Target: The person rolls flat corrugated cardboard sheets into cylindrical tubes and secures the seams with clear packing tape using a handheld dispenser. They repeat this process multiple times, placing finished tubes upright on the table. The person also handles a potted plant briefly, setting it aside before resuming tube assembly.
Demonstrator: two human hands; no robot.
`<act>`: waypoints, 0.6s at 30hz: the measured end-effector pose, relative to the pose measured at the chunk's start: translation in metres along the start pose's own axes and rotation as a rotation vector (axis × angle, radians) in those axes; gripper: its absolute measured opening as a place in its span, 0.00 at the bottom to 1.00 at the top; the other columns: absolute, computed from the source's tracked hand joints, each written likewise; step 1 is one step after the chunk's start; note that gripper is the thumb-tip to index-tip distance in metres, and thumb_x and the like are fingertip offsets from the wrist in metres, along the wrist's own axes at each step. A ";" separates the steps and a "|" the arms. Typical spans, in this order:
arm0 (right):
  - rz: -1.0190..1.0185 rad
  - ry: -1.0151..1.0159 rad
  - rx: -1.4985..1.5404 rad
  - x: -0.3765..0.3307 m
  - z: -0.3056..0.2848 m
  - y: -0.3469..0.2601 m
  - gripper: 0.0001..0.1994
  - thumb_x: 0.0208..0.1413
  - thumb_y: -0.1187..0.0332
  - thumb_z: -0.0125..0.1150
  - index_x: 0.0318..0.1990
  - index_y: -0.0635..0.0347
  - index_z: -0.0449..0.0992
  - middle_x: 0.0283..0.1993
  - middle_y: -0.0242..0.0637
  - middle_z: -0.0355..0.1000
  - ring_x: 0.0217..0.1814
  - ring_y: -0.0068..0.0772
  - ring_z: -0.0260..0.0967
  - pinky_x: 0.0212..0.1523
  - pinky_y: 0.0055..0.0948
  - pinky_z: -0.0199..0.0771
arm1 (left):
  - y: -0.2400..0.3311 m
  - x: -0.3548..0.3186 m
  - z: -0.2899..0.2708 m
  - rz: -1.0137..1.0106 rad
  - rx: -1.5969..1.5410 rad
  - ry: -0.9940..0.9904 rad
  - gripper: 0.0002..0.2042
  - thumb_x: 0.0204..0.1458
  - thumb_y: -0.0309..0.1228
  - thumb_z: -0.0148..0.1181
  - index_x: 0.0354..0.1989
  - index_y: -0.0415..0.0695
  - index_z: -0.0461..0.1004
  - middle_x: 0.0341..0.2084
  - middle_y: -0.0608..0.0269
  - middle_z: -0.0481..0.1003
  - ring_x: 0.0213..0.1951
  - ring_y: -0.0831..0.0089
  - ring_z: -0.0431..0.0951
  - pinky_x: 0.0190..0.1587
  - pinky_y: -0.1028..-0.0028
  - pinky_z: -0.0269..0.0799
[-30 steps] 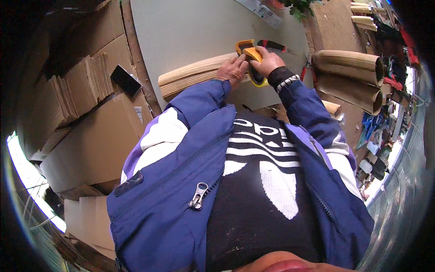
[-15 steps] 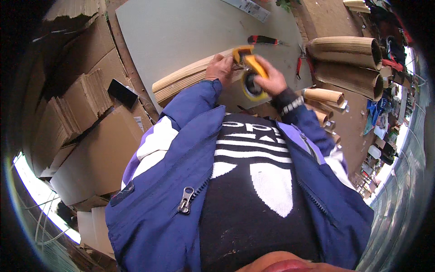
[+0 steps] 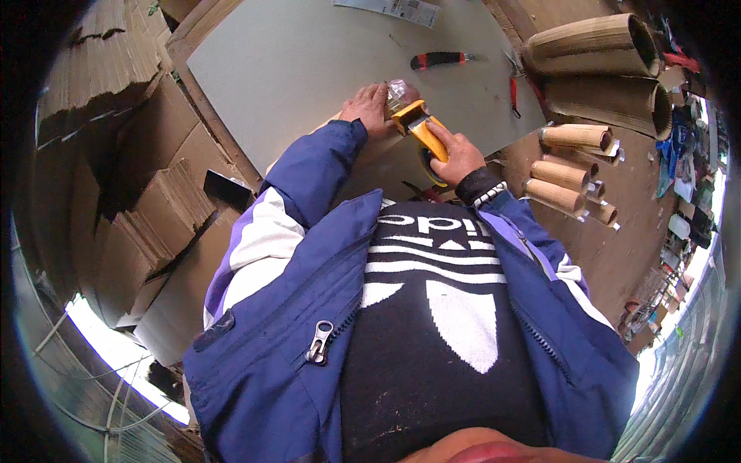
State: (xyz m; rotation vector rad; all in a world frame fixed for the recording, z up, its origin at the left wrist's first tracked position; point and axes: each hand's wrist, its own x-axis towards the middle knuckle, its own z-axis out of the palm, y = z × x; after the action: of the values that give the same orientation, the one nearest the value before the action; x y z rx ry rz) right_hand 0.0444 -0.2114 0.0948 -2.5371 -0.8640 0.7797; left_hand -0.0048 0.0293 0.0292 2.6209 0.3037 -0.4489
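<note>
My right hand (image 3: 460, 158) is closed around the handle of a yellow tape dispenser (image 3: 429, 133), whose head meets the end of a cardboard roll (image 3: 333, 119). At that end, shiny clear tape (image 3: 399, 93) lies over the roll, just right of my left fingers. My left hand (image 3: 369, 110) presses down on the roll with its fingers curved over it. My left sleeve hides most of the roll's length.
A red-and-black utility knife (image 3: 440, 59) and red-handled pliers (image 3: 515, 89) lie on the grey board (image 3: 262, 62), with a printed sheet (image 3: 394, 9) at its far edge. Several cardboard rolls (image 3: 590, 46) are at right. Cardboard stacks (image 3: 147, 216) and a dark phone (image 3: 226, 189) are at left.
The tape dispenser has dropped toward me and its head is now against the roll's end. Clear tape now shows there. My sleeve covers more of the roll.
</note>
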 end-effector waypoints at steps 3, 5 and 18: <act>-0.033 0.052 0.033 -0.008 -0.003 -0.002 0.36 0.43 0.60 0.64 0.65 0.32 0.64 0.38 0.48 0.69 0.40 0.53 0.73 0.43 0.45 0.77 | -0.007 0.004 0.007 -0.009 -0.079 -0.064 0.43 0.51 0.51 0.60 0.71 0.44 0.49 0.67 0.49 0.58 0.66 0.49 0.61 0.65 0.56 0.61; -0.079 0.069 0.050 -0.021 -0.008 -0.001 0.36 0.43 0.60 0.65 0.65 0.31 0.65 0.36 0.46 0.68 0.38 0.52 0.73 0.40 0.44 0.77 | -0.012 0.005 0.009 -0.052 -0.057 -0.107 0.44 0.48 0.52 0.60 0.70 0.44 0.50 0.67 0.50 0.58 0.66 0.52 0.60 0.64 0.56 0.62; -0.015 -0.033 -0.132 -0.008 0.032 0.023 0.33 0.45 0.61 0.65 0.64 0.28 0.66 0.36 0.46 0.68 0.36 0.51 0.73 0.40 0.45 0.76 | -0.073 0.039 0.011 -0.066 -0.466 -0.182 0.38 0.50 0.56 0.58 0.68 0.48 0.59 0.64 0.52 0.64 0.64 0.55 0.64 0.65 0.63 0.60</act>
State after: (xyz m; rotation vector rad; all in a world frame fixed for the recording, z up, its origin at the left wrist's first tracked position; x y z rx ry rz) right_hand 0.0301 -0.2294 0.0613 -2.6351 -0.9747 0.7862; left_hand 0.0074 0.0928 -0.0232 2.1068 0.3832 -0.5590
